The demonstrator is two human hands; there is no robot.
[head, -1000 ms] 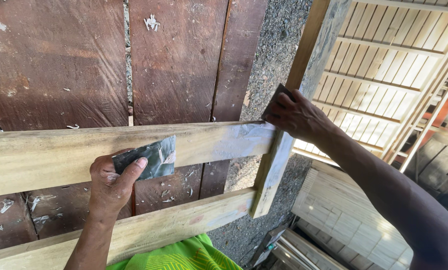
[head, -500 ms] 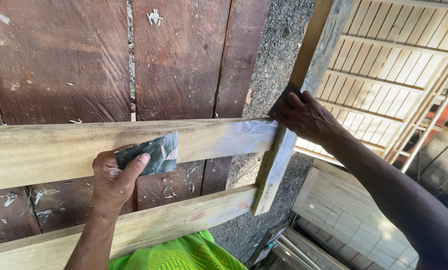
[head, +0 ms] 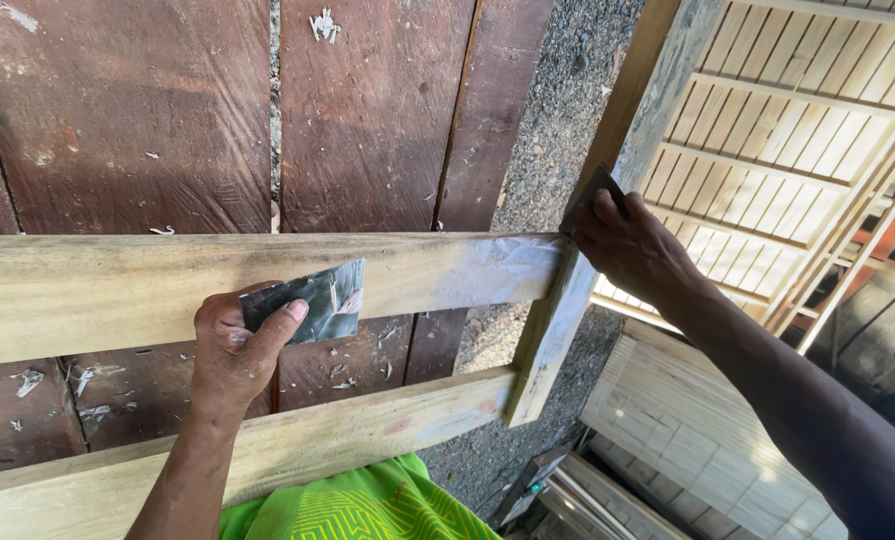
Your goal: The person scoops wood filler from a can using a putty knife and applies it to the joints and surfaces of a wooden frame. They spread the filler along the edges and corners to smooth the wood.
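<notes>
the left hand (head: 232, 350) pinches a dark scraper card (head: 307, 300) flat against the upper rail (head: 97, 290) of the wooden frame (head: 317, 440). the right hand (head: 632, 250) curls its fingers around the upright post (head: 557, 320) by the joint. grey filler looks already smeared near that joint; most of the rail still looks bare.

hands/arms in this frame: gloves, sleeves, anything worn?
Both are bare. The left hand has no glove, and its forearm is uncovered down to the frame edge. The right hand is also gloveless, its forearm bare as far as the view shows. No watch, ring or wristband is visible on either. A bright green garment with a yellow line pattern shows at the bottom edge.
</notes>
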